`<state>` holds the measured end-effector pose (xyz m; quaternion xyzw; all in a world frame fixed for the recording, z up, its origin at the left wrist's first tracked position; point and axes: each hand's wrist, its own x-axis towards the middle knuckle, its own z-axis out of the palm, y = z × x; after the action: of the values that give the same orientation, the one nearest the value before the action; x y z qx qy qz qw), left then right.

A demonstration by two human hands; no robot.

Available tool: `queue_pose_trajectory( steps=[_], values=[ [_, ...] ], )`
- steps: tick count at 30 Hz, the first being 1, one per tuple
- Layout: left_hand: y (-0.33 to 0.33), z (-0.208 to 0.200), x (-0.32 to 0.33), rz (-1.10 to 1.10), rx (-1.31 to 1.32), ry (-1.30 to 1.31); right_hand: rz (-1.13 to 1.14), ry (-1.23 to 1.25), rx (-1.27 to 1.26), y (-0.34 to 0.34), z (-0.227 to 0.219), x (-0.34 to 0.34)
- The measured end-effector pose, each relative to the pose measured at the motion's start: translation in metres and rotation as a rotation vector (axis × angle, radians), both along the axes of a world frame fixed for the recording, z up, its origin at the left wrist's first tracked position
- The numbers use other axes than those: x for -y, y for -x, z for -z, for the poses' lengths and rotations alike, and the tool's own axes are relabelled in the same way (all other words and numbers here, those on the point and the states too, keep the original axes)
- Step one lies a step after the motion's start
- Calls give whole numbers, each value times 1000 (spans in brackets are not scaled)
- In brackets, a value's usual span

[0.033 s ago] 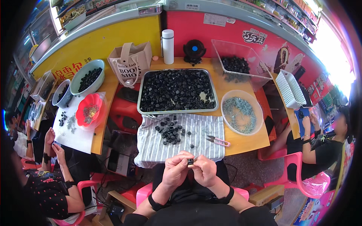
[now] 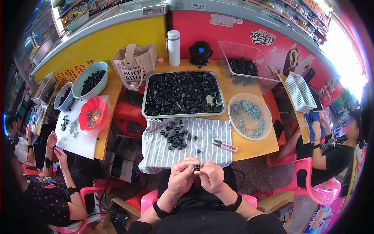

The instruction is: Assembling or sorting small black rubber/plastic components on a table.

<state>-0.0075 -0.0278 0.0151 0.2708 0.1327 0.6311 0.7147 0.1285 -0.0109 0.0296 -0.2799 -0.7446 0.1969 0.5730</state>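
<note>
A small black plastic part [image 2: 196,167] is pinched in front of my body, just off the table's near edge. My left hand [image 2: 182,176] grips it from one side with closed fingers. From the other side my right hand [image 2: 211,177] closes on the same part, its fingertips beside the left thumb. Beyond my hands lies a grey striped cloth [image 2: 156,150] with a loose pile of similar black parts [image 2: 177,138] on it. Thread snips with pink handles [image 2: 226,146] rest on the cloth's right side. What my fingertips cover of the part is hidden.
A metal tray [image 2: 187,116] full of black parts stands beyond the cloth. To its right are a round tub [image 2: 269,126] of thin silvery pieces and a clear bin [image 2: 249,76]. A white bottle [image 2: 173,48], fan [image 2: 201,52] and bag [image 2: 134,64] stand behind. People sit at both sides.
</note>
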Motion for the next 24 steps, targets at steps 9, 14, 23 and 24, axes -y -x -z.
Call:
queue_pose_trajectory(
  steps=[9,14,23,24],
  values=[
    [-3,-11,3,-38,-59,-1,38,-59,48,1,-6,1],
    [-2,-12,3,-46,-68,-13,49,-147,105,-1,-6,0],
    [-4,-18,3,-24,-49,-17,65,-151,93,1,-15,0],
    [-3,-16,2,-26,-48,-1,64,-151,91,1,-16,1]
  ],
)
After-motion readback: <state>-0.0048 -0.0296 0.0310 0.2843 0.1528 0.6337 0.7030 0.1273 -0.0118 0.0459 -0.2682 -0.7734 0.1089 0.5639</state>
